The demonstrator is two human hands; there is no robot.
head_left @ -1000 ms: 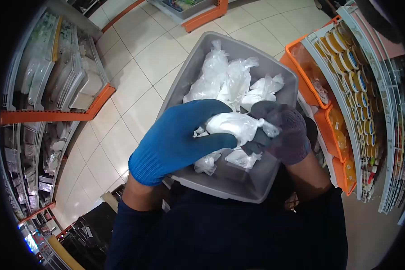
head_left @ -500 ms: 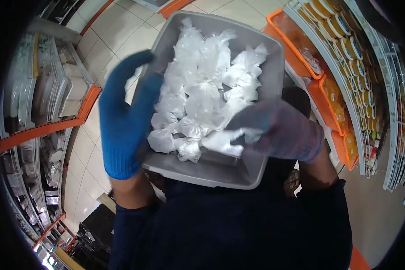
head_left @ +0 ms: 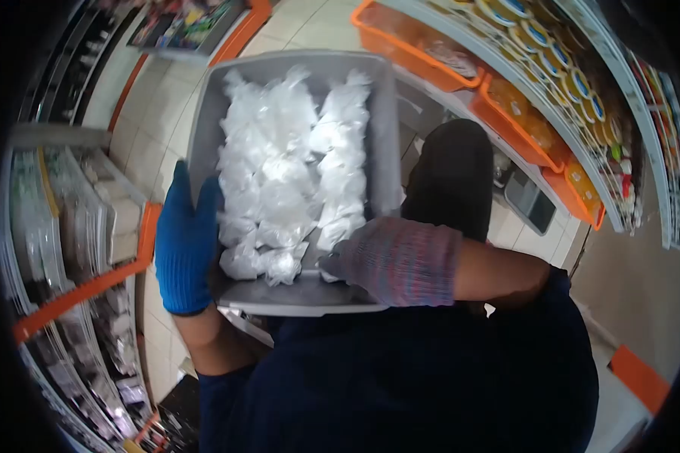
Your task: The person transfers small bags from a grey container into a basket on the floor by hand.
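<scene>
Item: one grey rectangular plastic bin (head_left: pixel 310 310), in front of the person, long axis running away from them. Contents: knotted clear plastic bags of white material (head_left: pixel 279 177), in rough lengthwise rows. Left hand (head_left: pixel 181 257), blue knit glove: by the bin's left wall, thumb and fingers spread apart, nothing gripped. Right hand (head_left: pixel 400 260), mottled red-and-blue knit glove, grey fingertips: over the near right part, fingers bent downward; whether they grip anything, I cannot tell. The right row of bags (head_left: pixel 341 166) lies ahead of the right hand, the nearer one
</scene>
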